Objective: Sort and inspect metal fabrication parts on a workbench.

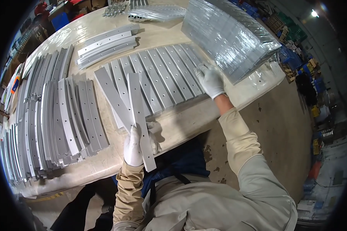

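Gloved left hand (133, 149) closed around a drilled grey metal strip (137, 102) at the table's (192, 120) near edge; a second strip (111, 91) slants beside it. Gloved right hand (211, 80), grip indeterminable, lies between the strip row (164, 77) and a bulky plastic-wrapped stack (231, 46). Strip piles (67, 119) crowd the left.

This looks like a factory workshop, seemingly a packing or assembly area. A long worktable (181, 128) carries rows and stacks of drilled metal strips (67, 119), many of one kind, beside a large block wrapped in clear film (227, 42). Beyond it stretch a scuffed, bare floor (270, 131), blue bins (291, 57), what look like wooden pallets (274, 24) and a bright lamp (315, 14).
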`<action>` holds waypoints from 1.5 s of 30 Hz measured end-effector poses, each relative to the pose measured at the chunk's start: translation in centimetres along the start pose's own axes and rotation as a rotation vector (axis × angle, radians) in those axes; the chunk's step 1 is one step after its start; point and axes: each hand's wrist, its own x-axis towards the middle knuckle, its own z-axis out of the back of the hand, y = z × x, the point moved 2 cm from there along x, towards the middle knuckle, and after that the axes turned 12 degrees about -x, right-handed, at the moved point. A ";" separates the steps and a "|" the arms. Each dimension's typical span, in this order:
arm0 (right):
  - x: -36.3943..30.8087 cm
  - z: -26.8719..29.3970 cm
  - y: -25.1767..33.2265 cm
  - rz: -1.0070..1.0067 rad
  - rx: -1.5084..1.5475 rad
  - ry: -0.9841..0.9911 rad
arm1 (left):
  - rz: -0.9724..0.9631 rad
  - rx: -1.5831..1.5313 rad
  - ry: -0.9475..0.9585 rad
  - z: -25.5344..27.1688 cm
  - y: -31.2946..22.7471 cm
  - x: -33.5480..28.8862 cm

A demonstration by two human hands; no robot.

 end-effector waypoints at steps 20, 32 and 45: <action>-16.9 11.5 9.8 -0.074 0.744 0.197 | 0.073 0.071 0.083 -0.9 2.8 0.7; -6.5 11.2 -3.0 -0.504 1.640 0.518 | -0.053 0.202 0.078 -1.2 0.9 -0.6; 0.3 2.5 -7.2 0.087 -0.003 0.024 | -0.007 0.091 0.081 -0.3 1.3 -0.4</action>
